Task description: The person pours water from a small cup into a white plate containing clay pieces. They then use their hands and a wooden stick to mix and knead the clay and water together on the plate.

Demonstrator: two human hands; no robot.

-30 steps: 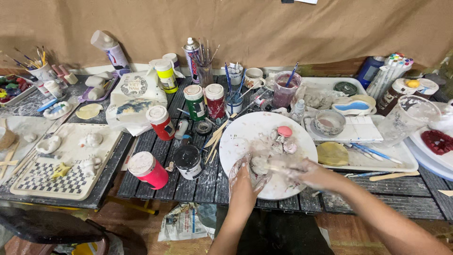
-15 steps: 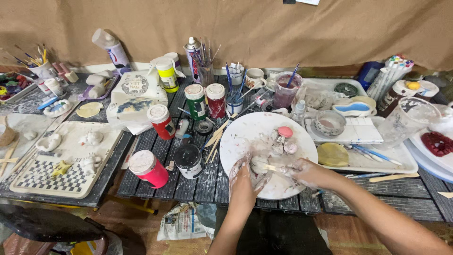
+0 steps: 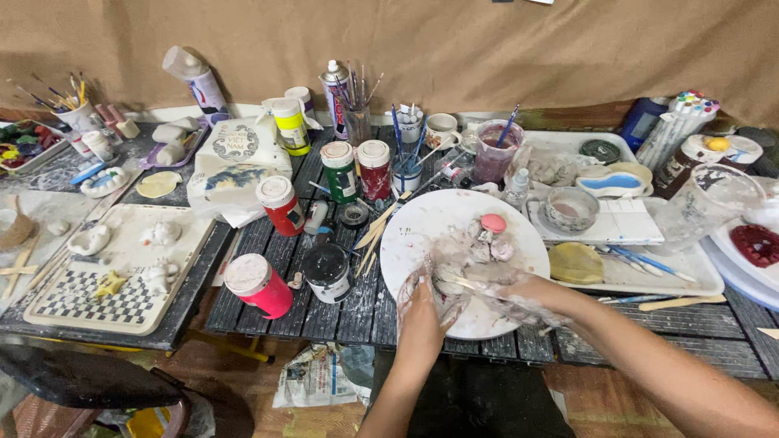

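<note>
Both paint-smeared hands meet at the white plate's [image 3: 454, 227] near edge: left hand [image 3: 422, 312] cups a small piece, right hand [image 3: 519, 294] pinches a thin stick [image 3: 461, 282]; jars crowd the plate's left.

Soft, even overhead light falls across the dark slatted wooden bench [image 3: 268, 235], casting only faint shadows and a mild sheen on the round white paint-smeared plate [image 3: 430, 223], while wide-angle distortion bows the frame's edges and the floor beneath sinks into dim shadow.
</note>
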